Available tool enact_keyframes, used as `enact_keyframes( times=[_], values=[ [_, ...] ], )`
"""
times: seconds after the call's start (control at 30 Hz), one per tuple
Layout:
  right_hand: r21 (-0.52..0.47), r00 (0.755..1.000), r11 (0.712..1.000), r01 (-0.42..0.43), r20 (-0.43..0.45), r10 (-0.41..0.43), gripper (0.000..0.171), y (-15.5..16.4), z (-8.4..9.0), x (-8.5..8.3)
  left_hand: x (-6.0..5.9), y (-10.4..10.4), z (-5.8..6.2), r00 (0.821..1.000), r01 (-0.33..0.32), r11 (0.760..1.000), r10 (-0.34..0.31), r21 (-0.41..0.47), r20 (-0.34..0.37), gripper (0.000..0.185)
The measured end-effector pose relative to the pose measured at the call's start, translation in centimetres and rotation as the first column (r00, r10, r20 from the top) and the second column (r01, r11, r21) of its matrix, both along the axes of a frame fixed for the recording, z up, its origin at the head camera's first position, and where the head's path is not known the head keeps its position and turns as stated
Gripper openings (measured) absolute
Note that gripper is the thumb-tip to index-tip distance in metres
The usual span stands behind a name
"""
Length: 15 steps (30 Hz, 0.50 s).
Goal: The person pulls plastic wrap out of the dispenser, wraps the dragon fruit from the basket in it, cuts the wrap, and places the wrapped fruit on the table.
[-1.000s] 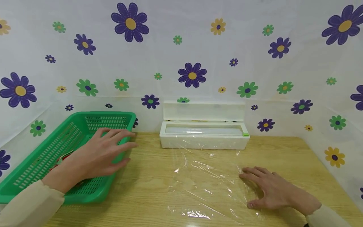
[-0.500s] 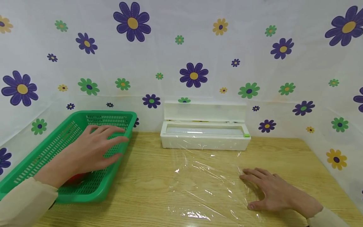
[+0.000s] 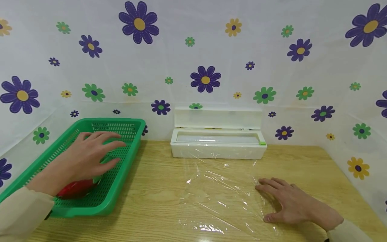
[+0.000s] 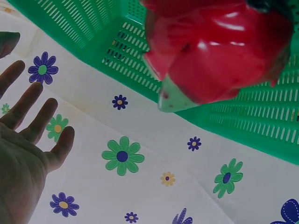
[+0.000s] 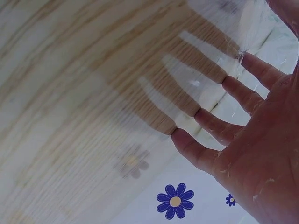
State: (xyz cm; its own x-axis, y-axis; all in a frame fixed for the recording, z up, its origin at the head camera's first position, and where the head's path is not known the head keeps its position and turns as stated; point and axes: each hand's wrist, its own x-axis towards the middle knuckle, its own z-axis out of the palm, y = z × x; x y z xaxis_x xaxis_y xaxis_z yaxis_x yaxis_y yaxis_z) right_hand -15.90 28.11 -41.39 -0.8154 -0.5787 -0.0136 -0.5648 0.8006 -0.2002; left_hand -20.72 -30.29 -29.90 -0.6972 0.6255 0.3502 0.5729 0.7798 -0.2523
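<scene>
My left hand (image 3: 99, 151) hovers open over the green plastic basket (image 3: 121, 183) at the left, fingers straight and holding nothing. A glossy red item with a green end (image 3: 74, 189) lies in the basket below the wrist. In the left wrist view the red item (image 4: 215, 46) is apart from the spread fingers (image 4: 28, 116). My right hand (image 3: 272, 201) lies flat, fingers spread, on the right part of a clear cling-film sheet (image 3: 217, 195) spread on the wooden table (image 3: 157, 174). The right wrist view shows those fingers (image 5: 205, 121) pressing the film.
A white cling-film dispenser box (image 3: 216, 148) with its lid up stands at the back centre, the film running out of it. Flowered white sheeting (image 3: 205, 50) walls the table at the back and both sides.
My left hand has drawn back to the left from the basket's right rim to over its inside, uncovering the red item. The right hand and the film stayed put.
</scene>
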Motion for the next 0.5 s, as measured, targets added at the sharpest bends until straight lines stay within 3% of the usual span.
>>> enact_keyframes(
  times=[0.2,0.33,0.5],
  values=[
    [0.006,1.0,1.0,0.002,0.007,-0.002,0.086,0.1,0.2,-0.1,-0.5,-0.9,-0.2,0.998,-0.052,0.998,0.053,-0.02,0.042,0.044],
    [0.006,1.0,1.0,0.004,0.012,-0.004,0.086,0.1,0.2,-0.1,-0.8,-1.5,0.1,0.987,-0.117,0.991,0.123,-0.059,0.102,0.043],
    [0.009,1.0,1.0,0.002,0.013,-0.002,0.086,0.0,0.2,-0.1,-1.0,-2.1,-0.3,0.974,-0.151,0.984,0.165,-0.099,0.153,0.042]
  ],
)
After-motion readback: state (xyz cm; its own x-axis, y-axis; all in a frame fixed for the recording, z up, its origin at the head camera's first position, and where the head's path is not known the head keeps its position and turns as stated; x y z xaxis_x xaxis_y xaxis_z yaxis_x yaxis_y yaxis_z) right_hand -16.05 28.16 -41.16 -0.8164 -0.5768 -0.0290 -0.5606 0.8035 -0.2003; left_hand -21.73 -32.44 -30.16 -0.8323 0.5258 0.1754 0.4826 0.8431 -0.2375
